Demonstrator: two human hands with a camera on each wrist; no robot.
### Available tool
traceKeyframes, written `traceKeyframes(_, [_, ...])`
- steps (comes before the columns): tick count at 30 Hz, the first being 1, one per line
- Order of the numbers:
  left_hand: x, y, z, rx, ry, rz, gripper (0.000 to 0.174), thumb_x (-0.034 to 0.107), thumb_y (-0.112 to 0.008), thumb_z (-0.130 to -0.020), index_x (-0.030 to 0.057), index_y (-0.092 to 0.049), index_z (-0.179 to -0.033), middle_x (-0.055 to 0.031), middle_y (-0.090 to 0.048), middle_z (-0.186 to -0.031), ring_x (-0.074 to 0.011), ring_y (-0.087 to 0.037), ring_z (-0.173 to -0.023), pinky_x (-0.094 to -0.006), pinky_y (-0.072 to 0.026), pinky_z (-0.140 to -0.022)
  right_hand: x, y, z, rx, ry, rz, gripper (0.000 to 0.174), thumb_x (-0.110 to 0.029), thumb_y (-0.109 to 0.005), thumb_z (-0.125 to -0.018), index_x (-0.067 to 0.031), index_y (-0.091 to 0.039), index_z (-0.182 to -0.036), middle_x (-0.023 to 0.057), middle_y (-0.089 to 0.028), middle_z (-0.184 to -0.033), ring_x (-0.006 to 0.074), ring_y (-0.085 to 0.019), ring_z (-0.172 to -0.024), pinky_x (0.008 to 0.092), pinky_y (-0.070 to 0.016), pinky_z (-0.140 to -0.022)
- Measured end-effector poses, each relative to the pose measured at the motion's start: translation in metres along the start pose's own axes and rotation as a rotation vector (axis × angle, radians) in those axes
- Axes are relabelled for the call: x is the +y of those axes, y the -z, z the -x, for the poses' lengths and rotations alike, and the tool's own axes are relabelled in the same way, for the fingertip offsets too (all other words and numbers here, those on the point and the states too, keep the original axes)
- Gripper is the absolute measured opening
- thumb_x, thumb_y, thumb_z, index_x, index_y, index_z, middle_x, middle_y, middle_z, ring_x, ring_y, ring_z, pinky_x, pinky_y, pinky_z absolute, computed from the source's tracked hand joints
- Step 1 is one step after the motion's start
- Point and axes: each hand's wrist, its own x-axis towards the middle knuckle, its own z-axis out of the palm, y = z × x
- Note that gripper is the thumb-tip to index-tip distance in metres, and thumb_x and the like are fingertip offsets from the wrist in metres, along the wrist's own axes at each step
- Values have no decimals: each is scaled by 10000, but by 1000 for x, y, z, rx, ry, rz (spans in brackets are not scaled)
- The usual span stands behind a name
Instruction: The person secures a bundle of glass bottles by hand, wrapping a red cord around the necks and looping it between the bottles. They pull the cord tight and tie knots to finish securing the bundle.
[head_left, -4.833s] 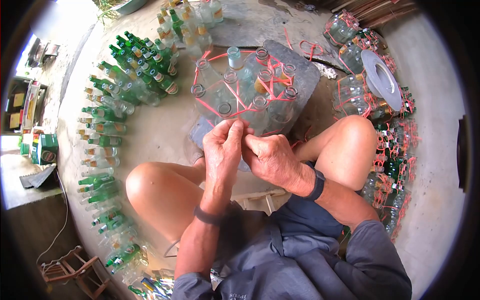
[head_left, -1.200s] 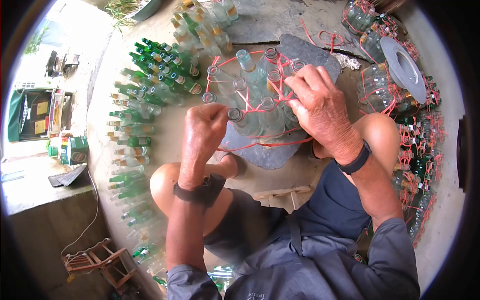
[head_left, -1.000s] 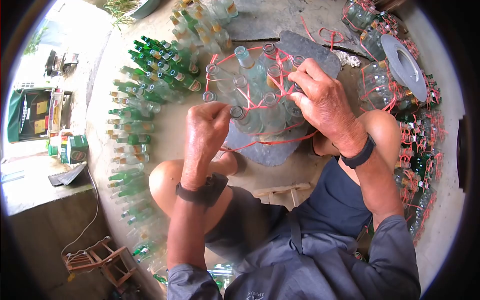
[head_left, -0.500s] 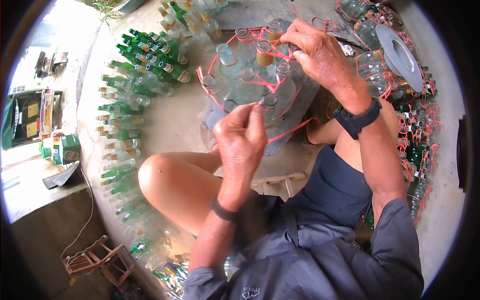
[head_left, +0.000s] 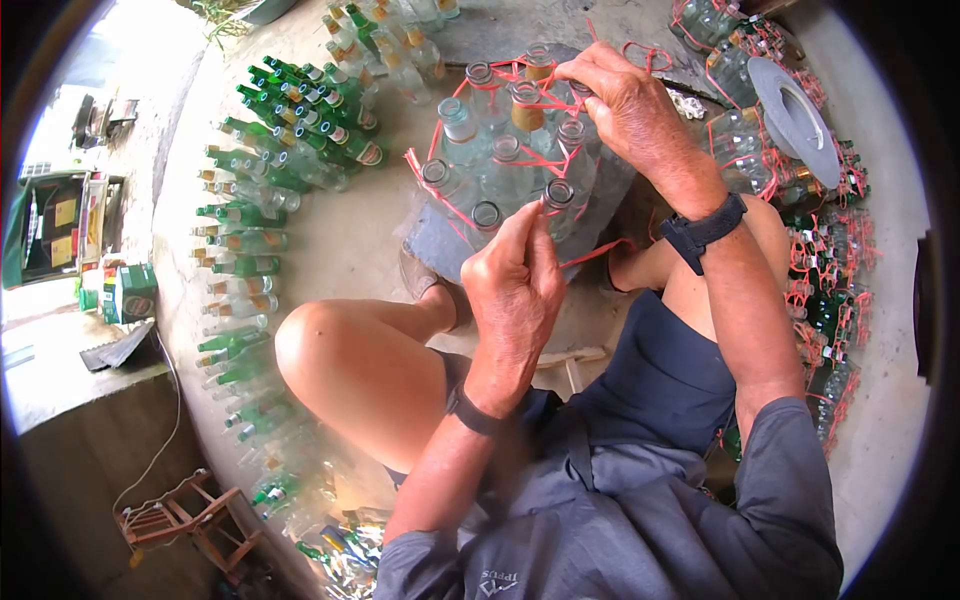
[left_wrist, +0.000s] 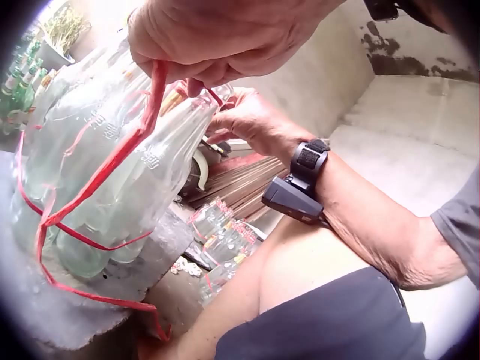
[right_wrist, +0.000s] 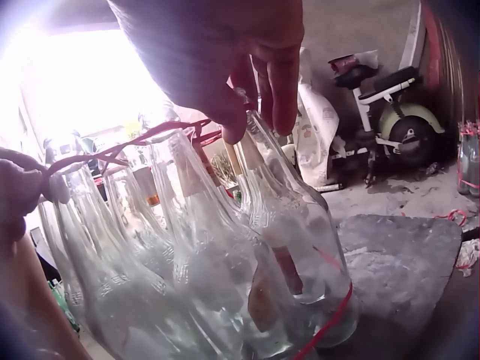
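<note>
Right grip (head_left: pixel 625 100) has moved to the far necks, pinching red string (head_left: pixel 590 255) there — left grip (head_left: pixel 515 275) pinches its near end taut, so the clear bottles (head_left: pixel 500 170) on the slab (head_left: pixel 430 240) stay bundled tight.

We see rows of green bottles (head_left: pixel 300 110) lying close together on the concrete floor (head_left: pixel 330 230), and further bottles (head_left: pixel 240 270) fan out along its left edge. More pale, labelled bottles (head_left: pixel 395 45) stand beyond them. On the right, tied bundles of bottles (head_left: pixel 830 270) are piled together, and a grey hat (head_left: pixel 795 120) rests on top of them. At the far left we make out a green carton (head_left: pixel 130 292), with a small wooden stool (head_left: pixel 165 515) lower down. The right wrist view gives us a parked scooter (right_wrist: pixel 397 120) beside a white sack (right_wrist: pixel 319 112).
</note>
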Motion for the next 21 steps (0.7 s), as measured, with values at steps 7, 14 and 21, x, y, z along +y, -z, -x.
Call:
traceKeyframes(7, [-10,7,11,102,-220,-96,214,-30,-727,-1000,22,-779,-1201,-126,-762,-848,-82,-669,-722,-262,-550,-693,0,-1,0,5,2,-7,381,77,-682,-874,-94,-733,-1211,113,-714,-1125,398,-725,-1028,483,-609,-852])
traceKeyframes(14, [-17,10,22,119,-56,31,169,10,-757,-1012,24,-788,-1178,19,-710,-826,-31,-578,-730,-218,-502,-664,-3,3,1,-43,-42,35,391,61,-679,-878,-105,-731,-1229,97,-710,-1158,398,-722,-1045,484,-608,-858])
traceKeyframes(21, [-15,15,20,112,163,208,105,78,-765,-1033,-14,-796,-1072,40,-684,-808,-19,-548,-734,-219,-480,-659,-23,24,-4,57,120,42,365,60,-673,-828,-88,-759,-1151,91,-710,-1139,347,-708,-1064,463,-592,-918])
